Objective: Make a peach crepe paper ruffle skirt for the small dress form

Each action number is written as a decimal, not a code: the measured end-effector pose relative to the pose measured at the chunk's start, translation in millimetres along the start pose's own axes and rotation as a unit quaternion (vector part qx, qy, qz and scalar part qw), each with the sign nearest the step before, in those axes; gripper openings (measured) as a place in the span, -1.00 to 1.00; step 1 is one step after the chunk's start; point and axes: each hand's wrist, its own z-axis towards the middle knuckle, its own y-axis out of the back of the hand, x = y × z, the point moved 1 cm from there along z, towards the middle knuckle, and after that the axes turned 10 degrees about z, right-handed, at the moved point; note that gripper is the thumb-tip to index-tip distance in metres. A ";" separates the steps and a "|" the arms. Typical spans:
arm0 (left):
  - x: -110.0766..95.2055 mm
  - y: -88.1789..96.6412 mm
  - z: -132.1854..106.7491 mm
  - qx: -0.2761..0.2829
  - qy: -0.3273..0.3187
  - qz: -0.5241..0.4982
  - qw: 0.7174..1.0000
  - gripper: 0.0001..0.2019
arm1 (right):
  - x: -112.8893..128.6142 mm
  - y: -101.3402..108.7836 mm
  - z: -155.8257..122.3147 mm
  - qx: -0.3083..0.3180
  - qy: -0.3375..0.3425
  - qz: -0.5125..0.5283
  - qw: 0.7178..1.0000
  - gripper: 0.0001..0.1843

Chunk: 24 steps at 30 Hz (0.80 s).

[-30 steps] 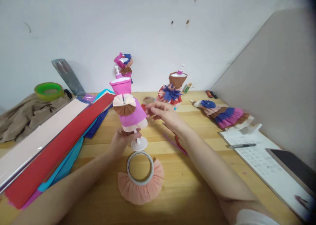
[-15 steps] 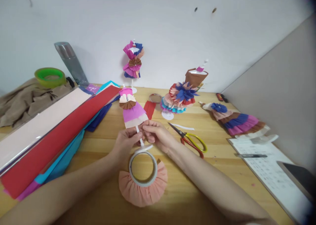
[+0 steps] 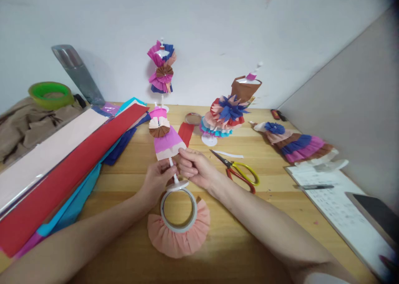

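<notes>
A small dress form (image 3: 168, 139) wears a pink crepe-paper dress with a cream hem and a cream-and-brown rosette at the waist. My left hand (image 3: 157, 179) is closed around its white stand just under the skirt. With thumb and forefinger, my right hand (image 3: 196, 167) pinches the right end of the cream hem, its other fingers curled below. The stand's round white base (image 3: 177, 186) hangs tilted above a tape roll (image 3: 163, 215). A gathered peach crepe-paper strip (image 3: 179, 244) fans out from under the tape roll's near side.
Scissors (image 3: 240, 171) lie spread right of my hands, beside a white paper strip (image 3: 229, 154). Crepe-paper sheets (image 3: 75, 163) cover the left. Two decorated dress forms (image 3: 162, 74) (image 3: 226, 113) stand behind; a paper dress (image 3: 299, 144) and a notebook (image 3: 333, 201) lie right.
My right thumb and forefinger have shifted up onto the hem's right corner. The left hand keeps its hold on the stand. The whole view has tilted slightly.
</notes>
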 end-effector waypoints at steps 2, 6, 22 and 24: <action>0.3 -0.5 0.5 -0.007 -0.006 -0.016 1.000 -0.72 | -0.4 1.4 1.4 -0.009 0.007 0.022 1.000 -0.55; -1.4 -1.7 0.9 -0.012 -0.009 -0.017 1.000 -0.72 | -1.6 1.8 2.5 -0.013 -0.014 0.053 0.998 -0.56; 1.2 -2.9 -1.1 -0.023 -0.043 0.033 0.998 -0.77 | -4.4 2.2 3.5 0.007 -0.011 0.108 0.994 -0.56; 1.5 -2.5 -0.9 -0.014 -0.042 0.033 0.998 -0.76 | -4.4 2.3 3.5 0.017 -0.028 0.103 0.994 -0.54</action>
